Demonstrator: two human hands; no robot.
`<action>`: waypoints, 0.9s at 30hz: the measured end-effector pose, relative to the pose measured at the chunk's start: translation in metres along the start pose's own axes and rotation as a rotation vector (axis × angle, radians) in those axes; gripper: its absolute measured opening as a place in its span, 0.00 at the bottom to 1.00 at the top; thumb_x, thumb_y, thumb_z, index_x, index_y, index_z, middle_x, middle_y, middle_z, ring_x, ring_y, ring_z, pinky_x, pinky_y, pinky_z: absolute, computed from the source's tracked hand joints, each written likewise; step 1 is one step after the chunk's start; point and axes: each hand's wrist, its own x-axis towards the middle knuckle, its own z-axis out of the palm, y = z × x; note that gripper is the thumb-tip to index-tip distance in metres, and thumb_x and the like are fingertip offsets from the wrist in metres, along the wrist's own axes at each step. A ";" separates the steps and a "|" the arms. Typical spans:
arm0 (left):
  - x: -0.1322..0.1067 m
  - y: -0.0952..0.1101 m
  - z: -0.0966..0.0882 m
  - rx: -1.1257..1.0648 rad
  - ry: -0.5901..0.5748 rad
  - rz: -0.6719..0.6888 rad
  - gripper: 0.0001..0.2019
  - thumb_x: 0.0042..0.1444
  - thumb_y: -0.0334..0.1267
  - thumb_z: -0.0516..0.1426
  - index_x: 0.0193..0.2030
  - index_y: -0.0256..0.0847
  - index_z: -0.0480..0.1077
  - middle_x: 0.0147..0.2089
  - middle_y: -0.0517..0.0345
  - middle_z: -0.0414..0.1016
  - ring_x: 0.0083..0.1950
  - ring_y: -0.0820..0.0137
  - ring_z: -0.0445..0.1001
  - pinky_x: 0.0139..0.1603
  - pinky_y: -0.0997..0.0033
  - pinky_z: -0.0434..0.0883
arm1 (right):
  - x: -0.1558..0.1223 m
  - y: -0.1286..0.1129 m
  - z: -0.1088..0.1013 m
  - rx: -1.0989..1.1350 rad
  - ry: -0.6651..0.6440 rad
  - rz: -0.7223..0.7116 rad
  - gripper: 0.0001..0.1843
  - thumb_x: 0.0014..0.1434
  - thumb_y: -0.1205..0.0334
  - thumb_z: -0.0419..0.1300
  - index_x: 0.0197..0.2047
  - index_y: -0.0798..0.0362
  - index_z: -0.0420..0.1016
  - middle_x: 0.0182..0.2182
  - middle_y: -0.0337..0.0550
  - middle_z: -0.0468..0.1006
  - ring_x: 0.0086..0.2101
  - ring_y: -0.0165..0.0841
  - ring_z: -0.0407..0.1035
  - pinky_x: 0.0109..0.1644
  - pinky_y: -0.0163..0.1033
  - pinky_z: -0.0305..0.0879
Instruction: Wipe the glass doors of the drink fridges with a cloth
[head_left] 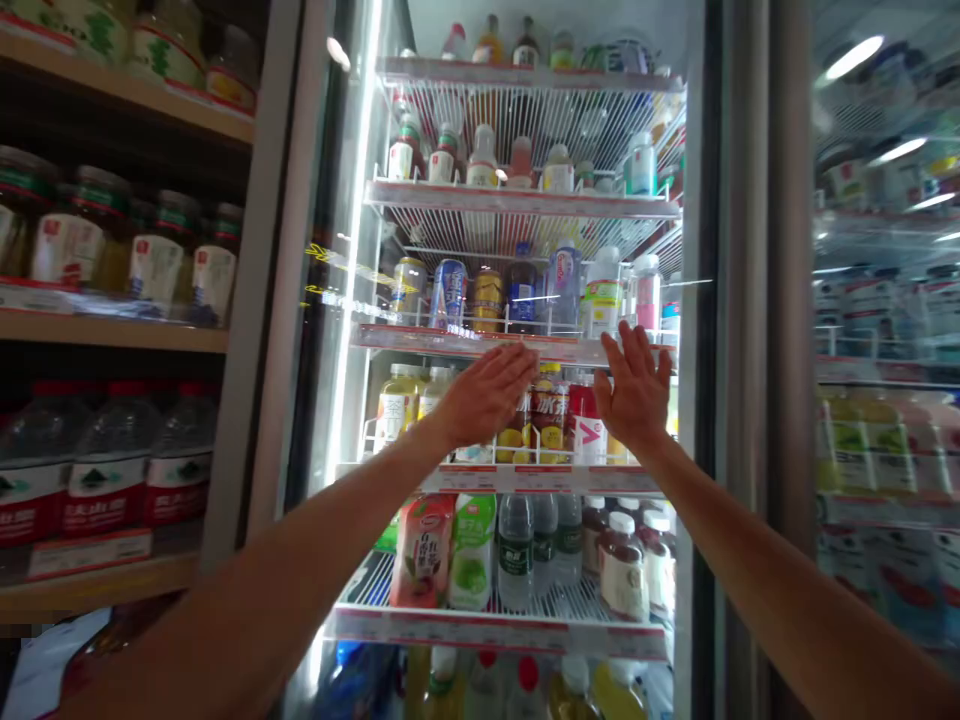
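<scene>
Both my arms reach into an open drinks fridge. My left hand (487,392) is flat with fingers stretched out, in front of the yellow and orange bottles (541,418) on the third wire shelf (525,478). My right hand (636,388) is spread open, palm forward, just right of a red-and-white bottle (586,430). Neither hand holds anything. Above the fingertips runs the shelf edge (465,342) carrying cans and bottles, among them a blue can (450,292).
The glass door (322,300) stands open at the left. Lower shelves hold juice cartons (424,552) and water bottles (516,550). Wooden shelves at the left carry jars (157,262) and large water bottles (105,460). A second, shut fridge door (885,350) is at the right.
</scene>
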 end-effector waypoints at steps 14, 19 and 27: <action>0.011 0.025 0.012 -0.022 0.079 -0.027 0.22 0.60 0.35 0.46 0.62 0.36 0.58 0.65 0.51 0.60 0.69 0.65 0.51 0.69 0.58 0.53 | 0.000 -0.001 0.001 -0.001 0.008 -0.005 0.28 0.62 0.57 0.46 0.65 0.49 0.53 0.65 0.48 0.56 0.65 0.42 0.47 0.64 0.57 0.45; -0.021 -0.039 -0.015 -0.011 0.143 -0.269 0.23 0.60 0.38 0.46 0.63 0.39 0.57 0.65 0.50 0.60 0.69 0.63 0.52 0.68 0.54 0.54 | 0.000 0.000 0.001 -0.012 0.005 -0.002 0.29 0.62 0.57 0.45 0.66 0.47 0.51 0.65 0.46 0.55 0.65 0.41 0.46 0.64 0.57 0.44; 0.004 -0.003 0.002 0.033 0.223 -0.423 0.24 0.60 0.36 0.45 0.62 0.30 0.58 0.66 0.45 0.58 0.69 0.60 0.49 0.69 0.53 0.51 | 0.000 -0.001 0.002 -0.019 0.000 0.006 0.28 0.62 0.58 0.46 0.65 0.48 0.52 0.65 0.47 0.55 0.65 0.41 0.47 0.65 0.57 0.44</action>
